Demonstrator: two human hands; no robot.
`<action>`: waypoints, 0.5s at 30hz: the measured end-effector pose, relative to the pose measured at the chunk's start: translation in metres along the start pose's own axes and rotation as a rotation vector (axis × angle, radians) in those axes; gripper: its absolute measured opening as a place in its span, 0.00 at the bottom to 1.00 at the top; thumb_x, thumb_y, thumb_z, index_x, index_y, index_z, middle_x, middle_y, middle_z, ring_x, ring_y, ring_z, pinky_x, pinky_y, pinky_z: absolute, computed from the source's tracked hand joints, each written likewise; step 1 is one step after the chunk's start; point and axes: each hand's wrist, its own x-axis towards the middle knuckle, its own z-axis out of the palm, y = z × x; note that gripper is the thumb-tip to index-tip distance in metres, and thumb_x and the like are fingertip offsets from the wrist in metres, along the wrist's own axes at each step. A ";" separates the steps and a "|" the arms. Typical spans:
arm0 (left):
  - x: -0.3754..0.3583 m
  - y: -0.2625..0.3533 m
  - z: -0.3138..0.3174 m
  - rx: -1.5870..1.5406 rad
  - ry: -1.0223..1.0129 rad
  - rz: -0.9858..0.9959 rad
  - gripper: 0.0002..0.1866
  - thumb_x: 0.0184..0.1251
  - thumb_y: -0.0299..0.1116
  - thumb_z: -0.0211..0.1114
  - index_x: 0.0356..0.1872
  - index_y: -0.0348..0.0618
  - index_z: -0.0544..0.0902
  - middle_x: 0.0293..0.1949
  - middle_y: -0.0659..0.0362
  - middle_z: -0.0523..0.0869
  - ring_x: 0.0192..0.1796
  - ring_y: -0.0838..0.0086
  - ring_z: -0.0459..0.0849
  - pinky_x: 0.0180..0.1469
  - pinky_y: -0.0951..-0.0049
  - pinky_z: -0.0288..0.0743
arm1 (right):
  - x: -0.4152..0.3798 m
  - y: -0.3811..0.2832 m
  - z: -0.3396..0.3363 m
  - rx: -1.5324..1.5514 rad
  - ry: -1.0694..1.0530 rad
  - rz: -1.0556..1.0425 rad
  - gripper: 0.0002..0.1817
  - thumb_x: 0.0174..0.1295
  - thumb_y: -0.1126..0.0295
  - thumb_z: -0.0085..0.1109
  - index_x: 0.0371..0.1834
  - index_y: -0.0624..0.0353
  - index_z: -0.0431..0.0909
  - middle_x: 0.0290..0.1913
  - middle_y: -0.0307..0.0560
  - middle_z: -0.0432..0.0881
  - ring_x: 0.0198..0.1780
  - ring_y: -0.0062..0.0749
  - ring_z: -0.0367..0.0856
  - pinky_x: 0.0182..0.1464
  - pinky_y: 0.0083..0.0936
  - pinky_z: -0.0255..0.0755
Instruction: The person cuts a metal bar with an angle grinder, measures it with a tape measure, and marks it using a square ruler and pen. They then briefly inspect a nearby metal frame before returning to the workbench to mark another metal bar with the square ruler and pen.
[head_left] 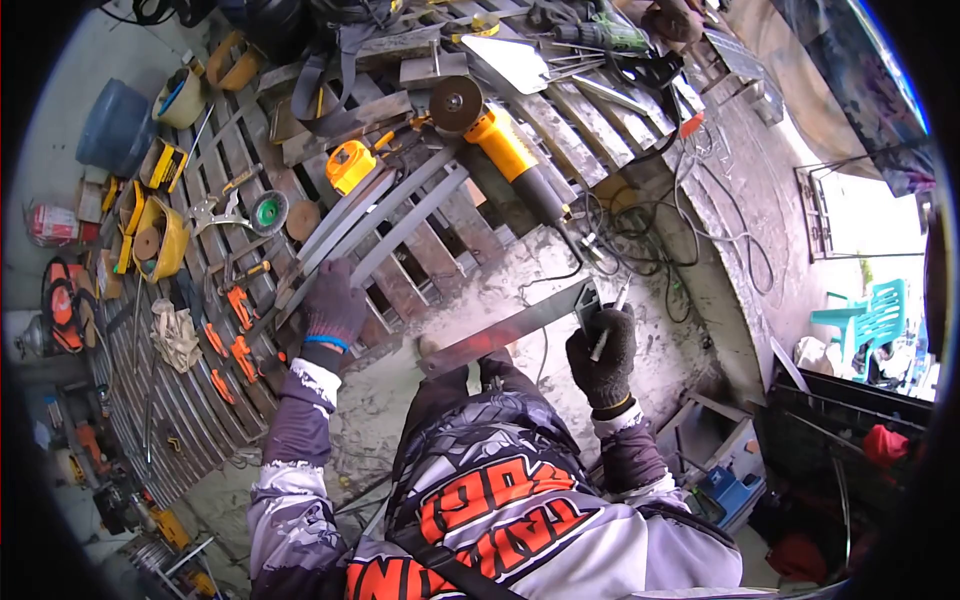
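My left hand (333,305), in a dark glove, rests on the lower ends of several long flat steel strips (400,215) that lie on a wooden pallet (570,115). In a black glove, my right hand (603,352) grips a white marker-like stick and the end of a square steel tube (510,328). The tube runs from that hand down-left across my lap. A yellow angle grinder (500,140) lies on the pallet just beyond the strips, its disc facing up.
An orange tape measure (351,165) sits beside the strips. Orange clamps (238,305), pliers, cutting discs and yellow bins lie on slats at left. Cables (690,215) loop over the concrete at right. Teal plastic chairs (870,320) stand far right, a blue box below.
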 end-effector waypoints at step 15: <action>-0.053 0.001 -0.016 -0.197 0.379 -0.175 0.11 0.67 0.32 0.65 0.48 0.47 0.83 0.50 0.46 0.84 0.50 0.43 0.86 0.48 0.49 0.83 | 0.038 0.037 0.014 0.150 -0.228 -0.086 0.20 0.65 0.86 0.61 0.57 0.55 0.74 0.44 0.38 0.75 0.39 0.22 0.72 0.36 0.23 0.73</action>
